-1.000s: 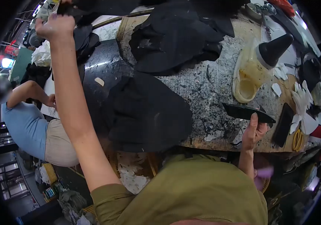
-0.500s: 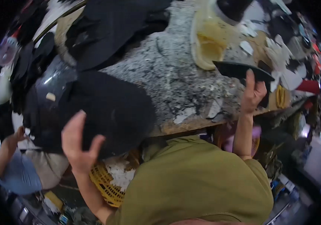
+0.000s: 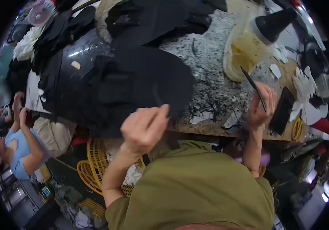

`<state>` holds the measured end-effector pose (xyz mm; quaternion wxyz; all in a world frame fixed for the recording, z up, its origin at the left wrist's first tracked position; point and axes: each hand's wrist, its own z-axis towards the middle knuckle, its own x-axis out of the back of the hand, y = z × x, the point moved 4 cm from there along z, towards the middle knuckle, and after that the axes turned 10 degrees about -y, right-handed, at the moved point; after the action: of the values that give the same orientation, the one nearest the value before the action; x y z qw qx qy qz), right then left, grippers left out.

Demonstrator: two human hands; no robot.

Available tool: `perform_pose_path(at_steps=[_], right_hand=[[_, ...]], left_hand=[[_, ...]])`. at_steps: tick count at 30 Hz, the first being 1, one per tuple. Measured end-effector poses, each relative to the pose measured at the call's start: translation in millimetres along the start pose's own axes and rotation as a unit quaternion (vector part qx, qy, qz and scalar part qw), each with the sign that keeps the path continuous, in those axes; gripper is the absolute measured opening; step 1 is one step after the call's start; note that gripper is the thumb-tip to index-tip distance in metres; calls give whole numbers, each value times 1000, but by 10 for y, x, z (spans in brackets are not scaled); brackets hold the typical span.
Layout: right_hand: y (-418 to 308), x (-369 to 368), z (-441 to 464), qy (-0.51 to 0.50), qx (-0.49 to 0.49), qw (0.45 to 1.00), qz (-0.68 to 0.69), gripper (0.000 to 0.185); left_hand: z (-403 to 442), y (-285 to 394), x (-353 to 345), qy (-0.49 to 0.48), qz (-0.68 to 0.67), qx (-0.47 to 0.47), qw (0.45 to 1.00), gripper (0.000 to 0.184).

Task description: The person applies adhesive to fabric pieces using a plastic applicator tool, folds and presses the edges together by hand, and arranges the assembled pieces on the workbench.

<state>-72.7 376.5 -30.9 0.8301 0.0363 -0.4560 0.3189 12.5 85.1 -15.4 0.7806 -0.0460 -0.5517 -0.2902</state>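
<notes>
Workbench (image 3: pixel 208 73), speckled with dark and pale residue, its near edge in front of me; dark, shiny sheet (image 3: pixel 66 78) on its left side; far black pieces (image 3: pixel 153 19), overlapping, toward the back; near black piece (image 3: pixel 149 76), broad and rounded at its right end, lying in front of me across the middle of the bench and partly over the shiny sheet, its near edge partly hidden by my left hand; another person (image 3: pixel 22 142) in a light blue top, at the far left, well apart from my hands; yellow baskets (image 3: pixel 97 157), openwork, below the bench edge; translucent bottle (image 3: pixel 245 53), amber inside, its black cone cap (image 3: pixel 276 25) pointing to the right, standing just beyond my right hand and in the way on that side; left hand (image 3: pixel 143 128), fingers curled together over the near black piece's front edge, though whether they pinch it I cannot tell; right hand (image 3: pixel 262 105), closed around a thin dark tool (image 3: pixel 256 88), seen nearly edge-on, its far end overlapping the bottle's base in this view, contact unclear; white glove-like item (image 3: pixel 305 86) to the right; dark flat slab (image 3: pixel 282 111), just right of my right hand; red object (image 3: pixel 324 127) at the right end; yellow loops (image 3: pixel 297 129), near the front edge; white scrap (image 3: pixel 275 71), right of the bottle; small beige chip (image 3: pixel 75 65), on the shiny sheet.
</notes>
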Motion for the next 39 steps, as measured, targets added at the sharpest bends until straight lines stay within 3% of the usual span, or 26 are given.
perform_pose_path(at_steps=[2, 3, 5, 7, 9, 10, 12, 14, 16, 21, 23, 24, 26, 30, 31, 33, 35, 37, 39], right_hand=[[85, -27, -256, 86, -46, 993, 63, 15], [224, -61, -430, 113, -123, 971, 172, 14], [415, -95, -673, 112, -291, 917, 249, 17], [442, -193, -623, 129, -290, 845, 431, 19], [183, -295, -363, 110, -314, 798, 502, 18], [9, -349, -259, 41, -285, 821, 493, 16], [-401, -413, -32, -63, -248, 843, 474, 13], [-742, -522, 309, -138, -77, 884, 441, 15], [-1027, -648, 553, -117, 8, 890, 441, 20], [-1658, -1060, 772, -135, 217, 921, 296, 37], [-1781, -1294, 720, -164, 230, 932, 226, 35], [-1846, -1302, 701, -164, 236, 933, 216, 33], [-1919, -1351, 667, -185, 236, 928, 220, 30], [-1796, -1348, 709, -223, 228, 908, 271, 32], [-1774, -1353, 715, -229, 230, 907, 269, 32], [-1760, -1355, 704, -268, 274, 863, 329, 35], [-1715, -1329, 737, -301, 281, 843, 347, 36], [-1684, -1285, 793, -331, 287, 822, 364, 37], [-1695, -1244, 820, -395, 321, 789, 345, 34]], left_hand=[[-9, 153, -451, -51, -73, 16, 996, 25], [-30, 194, -593, -74, -82, 34, 993, 29], [4, 77, -356, -35, -116, 68, 990, 34], [-51, -295, 28, 68, 87, 199, 974, 40], [-249, -768, 97, -17, 171, 322, 931, 35], [-358, -917, 81, -44, 100, 371, 922, 25], [-409, -975, 67, -13, 81, 360, 929, 21], [-401, -981, 91, 21, 55, 350, 935, 16], [-345, -992, 166, 71, -50, 420, 903, 11], [-289, -1028, 178, 70, -75, 417, 903, 10], [-255, -1014, 200, 113, -56, 330, 936, 10], [-284, -1022, 226, 114, -60, 330, 935, 10], [-414, -1105, 192, 121, -289, 407, 858, 10], [-362, -1088, 266, 179, -494, 399, 751, 34], [-369, -1101, 278, 182, -498, 402, 747, 34], [-404, -1124, 237, 159, -658, 352, 647, 39], [-447, -1130, 231, 149, -671, 325, 649, 43], [-435, -1069, 234, 158, -745, 283, 583, 41], [-420, -1024, 219, 152, -744, 285, 585, 40]])
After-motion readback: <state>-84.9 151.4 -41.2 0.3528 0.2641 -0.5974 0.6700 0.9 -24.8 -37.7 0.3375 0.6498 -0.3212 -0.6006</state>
